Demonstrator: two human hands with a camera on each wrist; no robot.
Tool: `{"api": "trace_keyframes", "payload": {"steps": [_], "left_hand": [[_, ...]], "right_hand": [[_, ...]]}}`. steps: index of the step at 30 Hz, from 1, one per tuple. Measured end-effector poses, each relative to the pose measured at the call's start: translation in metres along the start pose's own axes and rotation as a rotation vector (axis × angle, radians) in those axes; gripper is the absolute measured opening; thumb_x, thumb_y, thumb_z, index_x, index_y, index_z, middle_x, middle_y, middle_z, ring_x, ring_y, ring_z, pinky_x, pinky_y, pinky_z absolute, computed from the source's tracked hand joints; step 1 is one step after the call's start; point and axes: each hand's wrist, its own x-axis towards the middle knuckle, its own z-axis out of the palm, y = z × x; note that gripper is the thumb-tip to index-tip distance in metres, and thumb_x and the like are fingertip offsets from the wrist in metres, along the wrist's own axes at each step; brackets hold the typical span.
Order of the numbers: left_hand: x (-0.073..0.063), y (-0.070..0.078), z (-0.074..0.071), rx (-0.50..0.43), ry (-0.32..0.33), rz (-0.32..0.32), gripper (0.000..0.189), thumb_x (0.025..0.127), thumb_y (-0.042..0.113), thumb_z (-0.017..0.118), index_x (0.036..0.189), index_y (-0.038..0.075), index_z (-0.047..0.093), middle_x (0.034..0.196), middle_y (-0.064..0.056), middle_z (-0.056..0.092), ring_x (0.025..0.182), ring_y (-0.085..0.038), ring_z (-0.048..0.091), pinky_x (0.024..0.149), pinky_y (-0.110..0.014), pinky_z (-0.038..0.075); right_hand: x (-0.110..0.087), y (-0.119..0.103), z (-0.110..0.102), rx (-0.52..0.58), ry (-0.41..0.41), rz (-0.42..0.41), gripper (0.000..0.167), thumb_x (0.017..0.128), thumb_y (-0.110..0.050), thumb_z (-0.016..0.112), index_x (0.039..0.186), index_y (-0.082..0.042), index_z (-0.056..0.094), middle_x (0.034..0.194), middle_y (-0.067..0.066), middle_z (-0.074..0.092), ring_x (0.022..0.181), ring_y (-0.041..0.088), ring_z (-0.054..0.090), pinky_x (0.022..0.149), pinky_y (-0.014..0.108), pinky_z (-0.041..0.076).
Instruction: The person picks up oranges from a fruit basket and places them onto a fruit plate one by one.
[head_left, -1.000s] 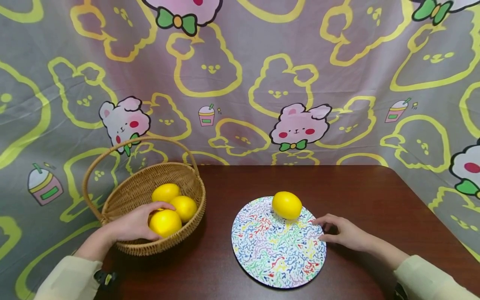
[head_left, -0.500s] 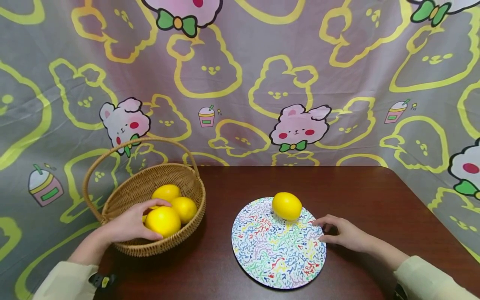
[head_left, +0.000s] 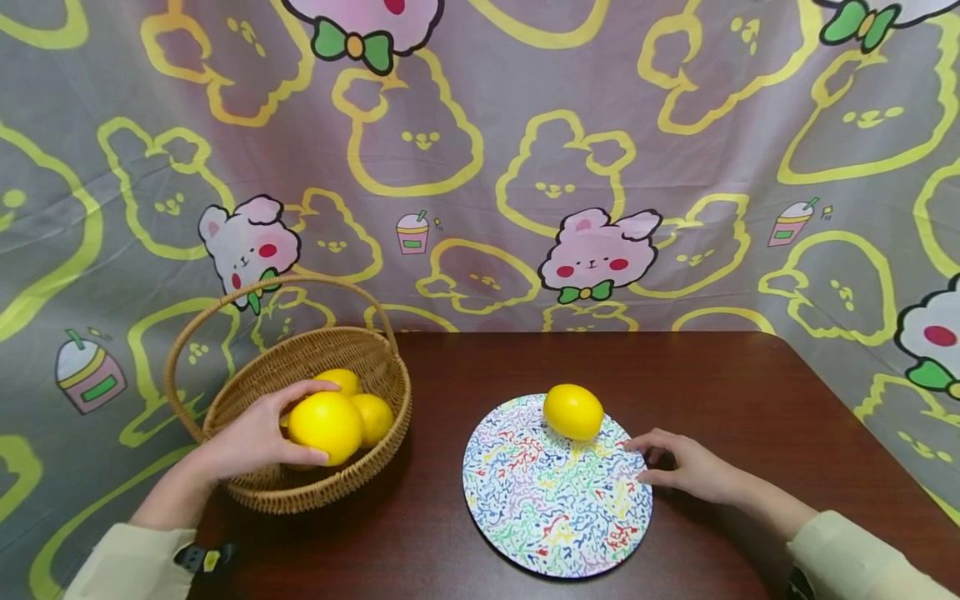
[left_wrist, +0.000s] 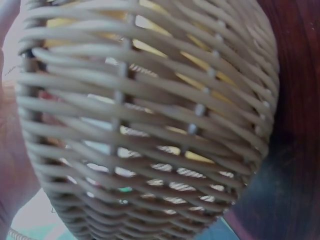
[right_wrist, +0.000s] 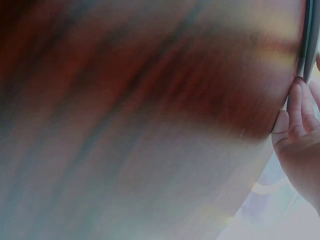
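Observation:
My left hand (head_left: 258,433) grips a yellow lemon (head_left: 326,427) between thumb and fingers, above the low front side of the wicker basket (head_left: 330,492). Behind it, two more lemons (head_left: 375,419) show inside the basket, partly covered by the held one. In the left wrist view the woven basket wall (left_wrist: 150,115) fills most of the picture and hides the fruit. My right hand (head_left: 693,468) rests at the right rim of a round, colourfully speckled board (head_left: 555,508), fingertips right at its edge. One lemon (head_left: 573,412) lies near the board's far edge.
Over the basket arches a tall wicker handle (head_left: 300,279). Everything stands on a dark reddish-brown table (head_left: 712,375) with a rounded far right corner. A grey curtain (head_left: 480,150) with cartoon rabbits hangs right behind the table and along both sides.
My left hand has lifted the gripped lemon a little up from among the others in the basket, now covering more of them. The right hand, board and its lemon stay in place.

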Motion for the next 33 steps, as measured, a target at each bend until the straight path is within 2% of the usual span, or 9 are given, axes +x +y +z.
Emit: {"api": "trace_keyframes", "payload": {"steps": [6,11,17,24,33], "left_hand": [[0.004,0.005,0.000,-0.077,0.017,0.024,0.070,0.074,0.020,0.086,0.133,0.011,0.050,0.129,-0.012,0.055,0.096,-0.025,0.056,0.074,-0.035,0.051],[0.007,0.008,0.003,-0.117,0.050,0.064,0.069,0.073,0.017,0.086,0.132,0.013,0.050,0.129,-0.008,0.055,0.097,-0.024,0.056,0.074,-0.033,0.053],[0.013,0.021,0.008,-0.142,0.081,0.072,0.072,0.071,0.017,0.087,0.132,0.014,0.049,0.124,-0.004,0.054,0.098,-0.028,0.056,0.073,-0.036,0.054],[0.020,0.038,0.015,-0.170,0.067,0.100,0.073,0.071,0.017,0.087,0.132,0.014,0.047,0.121,-0.006,0.054,0.098,-0.032,0.054,0.072,-0.038,0.055],[0.032,0.051,0.030,-0.205,0.057,0.143,0.076,0.070,0.017,0.088,0.133,0.017,0.046,0.122,-0.005,0.054,0.101,-0.029,0.055,0.076,-0.038,0.054]], "right_hand": [[0.000,0.001,0.000,-0.006,-0.001,0.005,0.043,0.087,-0.026,0.074,0.125,-0.010,0.062,0.102,-0.003,0.059,0.085,0.013,0.054,0.074,0.026,0.049],[0.000,0.000,0.000,-0.003,-0.001,-0.002,0.043,0.087,-0.024,0.074,0.125,-0.009,0.062,0.103,-0.002,0.059,0.085,0.013,0.054,0.073,0.026,0.049],[0.000,-0.001,0.000,-0.001,0.000,-0.002,0.042,0.087,-0.024,0.074,0.125,-0.008,0.062,0.103,-0.002,0.059,0.085,0.013,0.054,0.074,0.026,0.049],[0.000,-0.002,-0.001,-0.002,0.003,-0.011,0.042,0.088,-0.025,0.073,0.125,-0.008,0.061,0.102,-0.002,0.059,0.085,0.012,0.054,0.074,0.026,0.049],[0.000,-0.003,-0.001,-0.007,0.002,-0.023,0.042,0.088,-0.025,0.073,0.125,-0.008,0.062,0.104,-0.001,0.059,0.086,0.014,0.055,0.075,0.027,0.050]]}}
